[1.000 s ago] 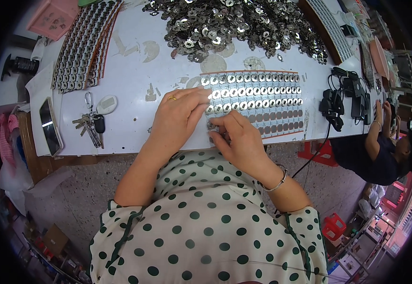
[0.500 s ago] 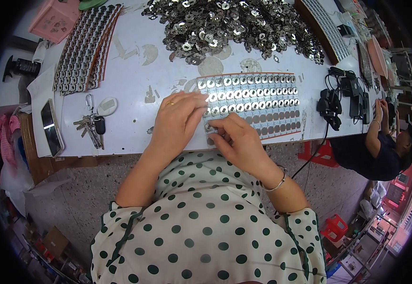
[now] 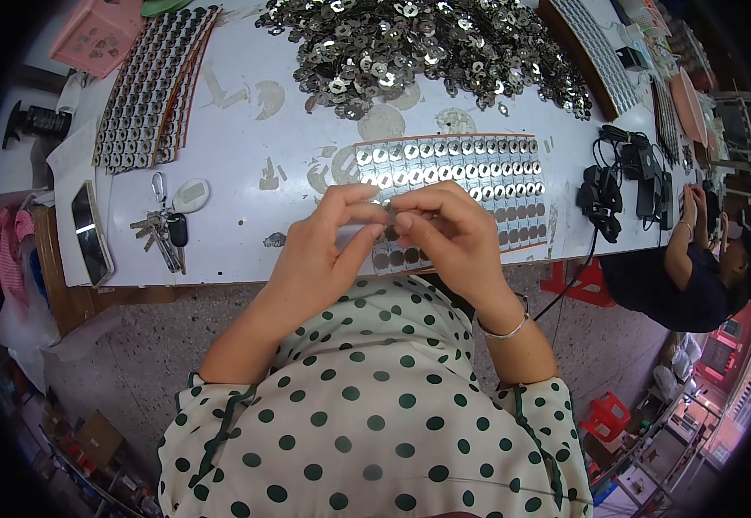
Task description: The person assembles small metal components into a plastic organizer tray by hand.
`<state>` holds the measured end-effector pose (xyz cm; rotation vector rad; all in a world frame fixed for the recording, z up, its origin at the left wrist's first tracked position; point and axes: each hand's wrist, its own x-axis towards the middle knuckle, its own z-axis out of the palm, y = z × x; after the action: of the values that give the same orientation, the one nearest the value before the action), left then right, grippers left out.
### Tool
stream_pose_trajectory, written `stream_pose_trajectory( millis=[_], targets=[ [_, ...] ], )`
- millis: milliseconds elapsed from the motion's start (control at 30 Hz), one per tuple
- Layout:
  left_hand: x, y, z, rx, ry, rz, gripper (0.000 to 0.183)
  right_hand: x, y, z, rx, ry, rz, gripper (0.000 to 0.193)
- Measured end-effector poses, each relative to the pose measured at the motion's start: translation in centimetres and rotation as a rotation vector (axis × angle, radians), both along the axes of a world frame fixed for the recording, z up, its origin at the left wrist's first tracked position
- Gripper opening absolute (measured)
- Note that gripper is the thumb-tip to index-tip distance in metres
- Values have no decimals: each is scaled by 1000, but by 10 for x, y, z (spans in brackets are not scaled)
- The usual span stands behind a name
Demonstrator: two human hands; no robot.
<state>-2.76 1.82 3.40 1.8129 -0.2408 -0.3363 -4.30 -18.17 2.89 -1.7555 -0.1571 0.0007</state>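
A flat board [image 3: 522,248] with reddish edges lies before me, covered in rows of small round pieces. Its far rows carry shiny metal discs with a centre hole [image 3: 410,150]; the near rows show plain dark discs [image 3: 412,255]. Over the left part of the board, my left hand [image 3: 319,246] and my right hand [image 3: 460,237] meet fingertip to fingertip. Between their pinched thumbs and forefingers is a small grey metal piece [image 3: 390,210], mostly covered by the fingers. Which hand bears it more, I cannot tell.
A big heap of loose metal discs [image 3: 427,52] covers the table's far side. More filled boards [image 3: 147,95] are stacked at left, by keys [image 3: 167,233] and a phone [image 3: 91,233]. Black power adapters [image 3: 652,186] with cables lie at right. Another person [image 3: 678,272] sits beyond.
My right hand has risen slightly from the board's near left edge, and my left fingers have come in to meet it. Both hands now pinch together at the small metal piece.
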Motion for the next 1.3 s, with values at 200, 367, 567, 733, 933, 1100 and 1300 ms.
stream_pose_trajectory(
  millis=[200, 367, 567, 733, 933, 1100, 1300],
  targets=[
    [-15, 14, -33, 525, -898, -320, 36, -3, -16, -6, 649, 625, -42, 17],
    [-31, 11, -28, 625, -829, -325, 43, -11, -15, -7, 330, 578, -64, 14],
    [-35, 7, -38, 653, -886, -293, 42, -13, -9, -8, -232, 202, 10, 11],
    [-35, 7, -46, 580, -915, -271, 40, -10, -8, -6, -300, 146, 51, 16],
    [-35, 3, -42, 572, -937, -259, 37, -13, -9, -9, -375, 105, 2, 18],
    [-34, 1, -41, 574, -957, -269, 36, -13, -10, -7, -408, 66, 68, 17],
    [-32, -6, -39, 533, -912, -261, 34, 17, -36, 7, -422, 46, 59, 17]
  ],
)
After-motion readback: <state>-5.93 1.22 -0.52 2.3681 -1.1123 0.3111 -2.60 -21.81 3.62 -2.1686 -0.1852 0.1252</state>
